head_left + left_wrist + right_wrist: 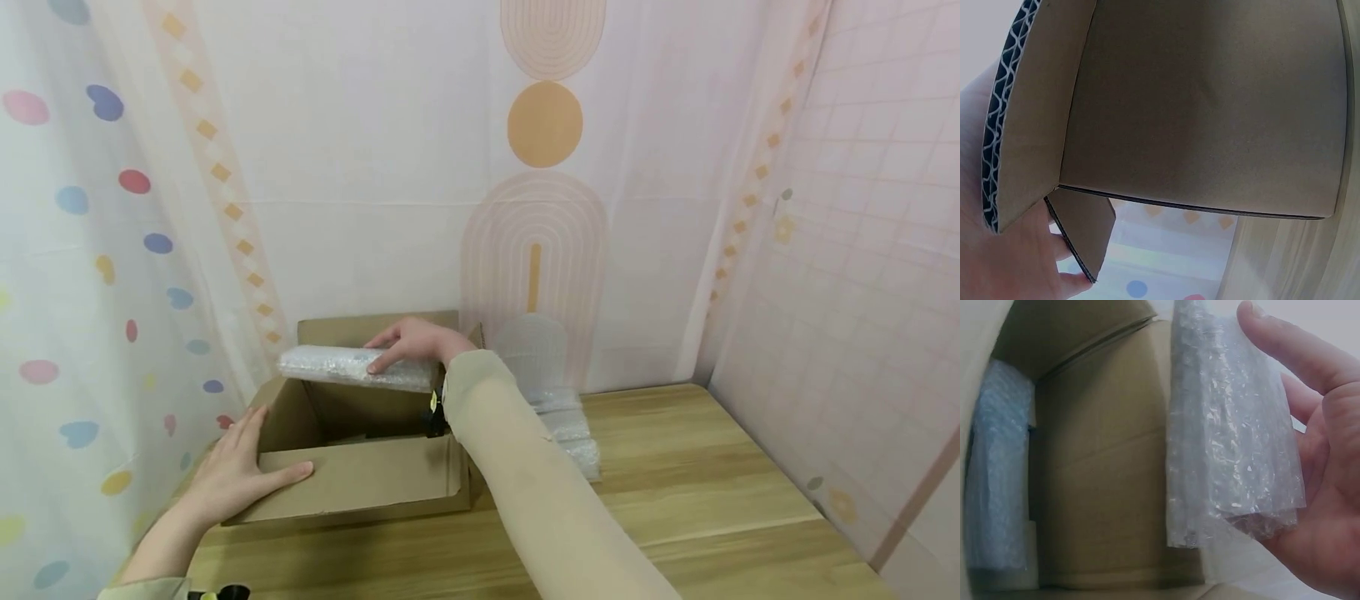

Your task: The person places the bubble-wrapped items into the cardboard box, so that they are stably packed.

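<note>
1. We take the open cardboard box as our landmark; it sits on the wooden table, near the table's left end and close to the curtain behind.
2. Our right hand is above the far edge of the box and holds a bubble-wrapped packet. The fingers lie along its top face with the thumb beneath, a light clasp rather than a tight fist. The packet lies roughly level and long-side across the box opening, just above the far wall.
3. From the right wrist view, the same bubble-wrapped packet rests against the palm and fingers of the right hand, with the box interior directly beside it.
4. In that view a second wrapped bundle stands against one inner wall of the box.
5. Our left hand rests on the near-left corner of the box: fingers nearly straight and spread, the thumb lying along the top of the near flap, the other fingers up the left flap. It presses rather than grips.
6. The left wrist view shows the corrugated flap edge against the left hand.
7. More bubble-wrapped packets lie stacked on the table just right of the box, behind our right sleeve.
</note>
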